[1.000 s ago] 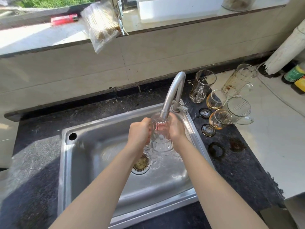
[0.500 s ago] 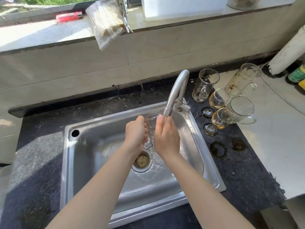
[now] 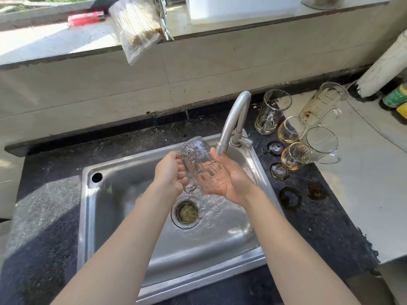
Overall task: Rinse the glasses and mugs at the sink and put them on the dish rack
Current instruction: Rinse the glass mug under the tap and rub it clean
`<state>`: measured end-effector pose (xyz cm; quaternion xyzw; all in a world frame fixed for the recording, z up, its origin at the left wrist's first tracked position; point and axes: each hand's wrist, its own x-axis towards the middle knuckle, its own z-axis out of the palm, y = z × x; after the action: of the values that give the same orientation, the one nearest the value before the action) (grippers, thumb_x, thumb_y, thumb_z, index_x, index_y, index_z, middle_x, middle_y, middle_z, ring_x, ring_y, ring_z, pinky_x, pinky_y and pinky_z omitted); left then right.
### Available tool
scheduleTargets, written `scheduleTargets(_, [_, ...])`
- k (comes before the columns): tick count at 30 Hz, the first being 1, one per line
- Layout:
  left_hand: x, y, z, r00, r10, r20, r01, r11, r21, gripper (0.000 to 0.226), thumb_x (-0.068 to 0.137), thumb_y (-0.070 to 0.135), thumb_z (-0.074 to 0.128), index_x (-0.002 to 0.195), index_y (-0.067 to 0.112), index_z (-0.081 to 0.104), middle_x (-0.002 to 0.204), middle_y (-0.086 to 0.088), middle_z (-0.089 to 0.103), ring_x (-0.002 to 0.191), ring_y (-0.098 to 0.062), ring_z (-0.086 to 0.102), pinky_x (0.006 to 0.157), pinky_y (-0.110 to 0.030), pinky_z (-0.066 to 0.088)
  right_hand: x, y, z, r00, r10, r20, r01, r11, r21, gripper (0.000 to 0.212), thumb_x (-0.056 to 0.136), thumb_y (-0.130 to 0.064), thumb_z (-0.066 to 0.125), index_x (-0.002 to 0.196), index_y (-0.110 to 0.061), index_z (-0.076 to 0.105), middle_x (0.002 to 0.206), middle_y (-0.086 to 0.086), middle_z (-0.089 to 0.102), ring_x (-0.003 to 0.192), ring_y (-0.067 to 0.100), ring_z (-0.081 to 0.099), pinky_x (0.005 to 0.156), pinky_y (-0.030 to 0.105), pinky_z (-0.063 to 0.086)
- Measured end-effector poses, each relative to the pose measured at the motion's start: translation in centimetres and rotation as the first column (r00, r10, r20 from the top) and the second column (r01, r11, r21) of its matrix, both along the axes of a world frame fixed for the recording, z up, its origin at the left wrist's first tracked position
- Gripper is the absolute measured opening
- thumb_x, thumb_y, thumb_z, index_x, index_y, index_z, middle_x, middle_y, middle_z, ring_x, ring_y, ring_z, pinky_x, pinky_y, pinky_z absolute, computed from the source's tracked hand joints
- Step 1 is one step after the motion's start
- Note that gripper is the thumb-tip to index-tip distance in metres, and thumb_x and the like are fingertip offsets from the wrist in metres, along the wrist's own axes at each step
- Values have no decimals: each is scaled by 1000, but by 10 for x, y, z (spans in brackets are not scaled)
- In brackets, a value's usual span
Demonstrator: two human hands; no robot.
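Mug (image 3: 196, 159) has tipped bottom-up, left hand (image 3: 169, 172) gripping it, right hand (image 3: 224, 181) now spread flat beneath, so this rinse looks nearly done

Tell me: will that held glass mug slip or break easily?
Probably slippery: water runs over the glass mug, and only the left hand grips it; the right hand lies open against it. Likely fragile: clear glass above a steel sink.
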<state>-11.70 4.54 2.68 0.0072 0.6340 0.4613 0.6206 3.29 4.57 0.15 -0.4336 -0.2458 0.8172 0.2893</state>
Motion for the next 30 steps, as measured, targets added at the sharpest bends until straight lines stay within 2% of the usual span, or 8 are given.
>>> scheduleTargets(3, [14,-6,-2,988,149,-42,-148,989,29,40,95,19,41,59,22,25,36,11,18,27,-4,11,31,-10,9,-15,5,2,949,-296,107,306,947,-99,17,92,-23,58,99,-10,65,105,12,66,89,24,63,78,41,56])
scheduleTargets(7, [33,-18,-4,952,212,-220,-172,967,187,39,89,16,45,55,21,27,41,9,22,38,-9,14,38,-19,12,-31,10,-8,776,-461,430,555,823,-118,24,90,-27,62,100,-6,68,88,7,72,74,21,70,70,36,60])
scheduleTargets(13, [30,-31,-11,932,13,-362,108,944,313,47,97,19,45,55,23,25,44,10,20,41,-8,17,41,-21,16,-17,2,-1,863,-344,370,438,875,-207,22,99,-16,45,105,-9,65,53,1,62,39,13,58,42,21,48])
scheduleTargets(17, [24,-37,-21,965,-96,-245,163,949,271,46,100,35,42,59,20,30,44,7,22,40,-12,28,49,-28,32,-13,4,1,827,-407,386,499,849,-174,25,94,-22,54,70,-17,51,42,-3,32,32,12,34,41,21,33])
scheduleTargets(20, [18,-35,-23,942,-275,-194,305,941,148,50,94,54,42,87,10,62,61,-1,60,50,-15,56,82,-39,44,-8,7,9,751,-442,490,502,865,10,32,92,-32,59,68,-14,48,44,0,34,31,14,35,36,17,32])
scheduleTargets(23, [10,-33,-24,834,-539,-115,544,839,11,49,89,63,42,124,32,54,107,-1,67,98,-17,65,107,-53,32,-2,7,12,682,-470,560,358,883,304,54,93,-44,55,52,-17,34,43,-1,31,36,15,32,36,20,30])
scheduleTargets(26, [11,-29,-15,761,-647,-50,647,762,-18,29,91,54,47,115,38,55,93,0,62,95,-19,59,104,-59,35,-3,0,10,719,-478,505,177,828,532,63,91,-54,49,43,-22,22,37,-9,23,36,11,21,44,27,23])
scheduleTargets(30, [8,-25,-16,694,-720,12,719,694,40,39,81,55,61,117,42,55,112,-4,56,107,-29,56,95,-61,44,5,-3,7,751,-438,493,133,833,538,59,93,-54,44,50,-19,25,45,-3,24,40,11,21,44,25,18])
